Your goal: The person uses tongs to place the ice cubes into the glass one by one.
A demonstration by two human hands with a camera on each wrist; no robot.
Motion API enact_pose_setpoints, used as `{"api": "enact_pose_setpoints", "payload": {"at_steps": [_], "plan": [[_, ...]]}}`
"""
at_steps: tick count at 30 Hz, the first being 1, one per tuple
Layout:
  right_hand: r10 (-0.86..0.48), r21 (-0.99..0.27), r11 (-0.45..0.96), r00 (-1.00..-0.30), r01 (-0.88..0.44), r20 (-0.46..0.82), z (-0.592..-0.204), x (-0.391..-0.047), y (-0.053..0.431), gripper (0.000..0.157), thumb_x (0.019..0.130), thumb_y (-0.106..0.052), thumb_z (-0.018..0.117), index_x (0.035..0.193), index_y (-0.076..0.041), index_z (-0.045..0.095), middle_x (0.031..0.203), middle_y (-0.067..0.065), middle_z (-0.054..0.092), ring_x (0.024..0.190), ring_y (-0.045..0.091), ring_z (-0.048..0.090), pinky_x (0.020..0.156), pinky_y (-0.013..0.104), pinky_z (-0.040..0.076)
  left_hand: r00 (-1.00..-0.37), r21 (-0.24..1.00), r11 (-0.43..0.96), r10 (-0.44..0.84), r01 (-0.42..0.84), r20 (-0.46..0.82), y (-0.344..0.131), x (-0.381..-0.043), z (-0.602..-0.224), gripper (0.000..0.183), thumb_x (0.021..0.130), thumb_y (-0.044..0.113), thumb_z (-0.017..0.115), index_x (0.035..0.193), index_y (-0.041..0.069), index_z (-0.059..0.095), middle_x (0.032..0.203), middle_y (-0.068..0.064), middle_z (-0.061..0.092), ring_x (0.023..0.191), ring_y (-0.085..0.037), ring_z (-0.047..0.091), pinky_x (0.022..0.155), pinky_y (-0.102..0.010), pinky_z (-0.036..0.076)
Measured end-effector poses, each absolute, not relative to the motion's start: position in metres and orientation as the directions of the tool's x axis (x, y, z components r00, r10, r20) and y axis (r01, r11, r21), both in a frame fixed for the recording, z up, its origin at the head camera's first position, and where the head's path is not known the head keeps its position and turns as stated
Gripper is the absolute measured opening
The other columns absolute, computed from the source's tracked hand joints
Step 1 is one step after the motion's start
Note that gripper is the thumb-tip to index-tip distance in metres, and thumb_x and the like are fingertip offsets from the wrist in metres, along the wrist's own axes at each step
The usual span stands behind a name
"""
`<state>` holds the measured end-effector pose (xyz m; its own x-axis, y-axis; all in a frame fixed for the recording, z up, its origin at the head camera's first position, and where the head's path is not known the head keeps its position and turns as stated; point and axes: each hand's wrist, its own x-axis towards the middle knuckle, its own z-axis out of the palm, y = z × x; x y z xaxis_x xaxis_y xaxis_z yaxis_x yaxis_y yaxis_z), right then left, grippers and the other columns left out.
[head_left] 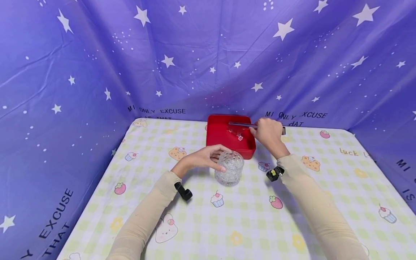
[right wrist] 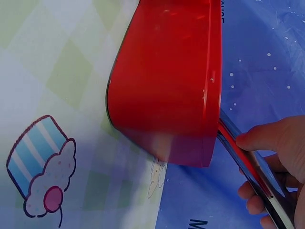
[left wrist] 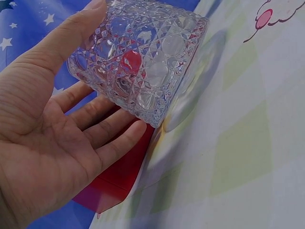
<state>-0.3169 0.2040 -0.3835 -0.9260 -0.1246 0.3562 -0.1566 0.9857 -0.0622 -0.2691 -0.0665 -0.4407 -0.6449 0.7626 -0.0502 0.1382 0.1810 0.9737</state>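
A clear cut-glass cup (head_left: 229,169) stands on the table near its middle. My left hand (head_left: 206,157) holds the cup from its left side. In the left wrist view its thumb lies along the patterned glass (left wrist: 143,57), and the other fingers reach behind and below. Just beyond the cup is a red rectangular tray (head_left: 216,135). Small clear and whitish pieces (head_left: 239,137) lie inside the tray, too small to make out. My right hand (head_left: 269,131) grips shiny metal tongs (right wrist: 255,171), whose tips reach over the tray; whether they pinch anything I cannot tell.
A checked tablecloth (head_left: 234,220) printed with cupcakes, strawberries and bears covers the table. Purple star-patterned curtains (head_left: 195,54) hang behind the table and at both sides. A small black camera sits on the left wrist (head_left: 183,191) and another on the right.
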Motion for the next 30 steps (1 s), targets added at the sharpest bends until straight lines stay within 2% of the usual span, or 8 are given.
{"api": "enact_pose_setpoints", "payload": {"at_steps": [10, 19, 25, 30], "plan": [[-0.122, -0.064, 0.986, -0.929, -0.153, 0.351, -0.385, -0.316, 0.205, 0.032, 0.09, -0.038, 0.073, 0.075, -0.01, 0.072, 0.059, 0.006, 0.05, 0.051, 0.028, 0.049, 0.039, 0.031, 0.024, -0.644, 0.976, 0.174, 0.764, 0.133, -0.048, -0.066, -0.269, -0.441, 0.065, 0.085, 0.003, 0.08, 0.143, 0.01, 0.052, 0.137, -0.012, 0.06, 0.126, -0.022, 0.057, 0.109, -0.036, 0.052], [-0.089, -0.145, 0.977, -0.922, -0.154, 0.378, -0.388, -0.312, 0.209, 0.026, 0.09, -0.037, 0.074, 0.083, -0.012, 0.078, 0.059, 0.006, 0.056, 0.053, 0.027, 0.049, 0.041, 0.03, 0.021, -0.643, 0.976, 0.169, 0.765, 0.134, -0.044, -0.066, -0.27, -0.442, 0.064, 0.085, 0.003, 0.08, 0.143, 0.01, 0.052, 0.136, -0.012, 0.061, 0.125, -0.022, 0.057, 0.109, -0.037, 0.052], [-0.045, -0.238, 0.962, -0.938, -0.134, 0.345, -0.385, -0.305, 0.214, 0.03, 0.091, -0.041, 0.072, 0.097, -0.013, 0.081, 0.068, 0.009, 0.065, 0.058, 0.027, 0.053, 0.042, 0.032, 0.023, -0.647, 0.976, 0.173, 0.761, 0.134, -0.046, -0.066, -0.27, -0.442, 0.065, 0.085, 0.003, 0.08, 0.143, 0.012, 0.052, 0.137, -0.01, 0.06, 0.127, -0.022, 0.057, 0.109, -0.037, 0.052], [-0.031, -0.309, 0.94, -0.936, -0.147, 0.351, -0.381, -0.297, 0.219, 0.032, 0.09, -0.04, 0.073, 0.104, -0.013, 0.082, 0.084, 0.012, 0.075, 0.061, 0.028, 0.056, 0.042, 0.032, 0.025, -0.644, 0.98, 0.162, 0.763, 0.118, -0.049, -0.067, -0.27, -0.443, 0.065, 0.085, 0.001, 0.079, 0.143, 0.01, 0.051, 0.136, -0.013, 0.061, 0.124, -0.023, 0.059, 0.108, -0.036, 0.052]]}}
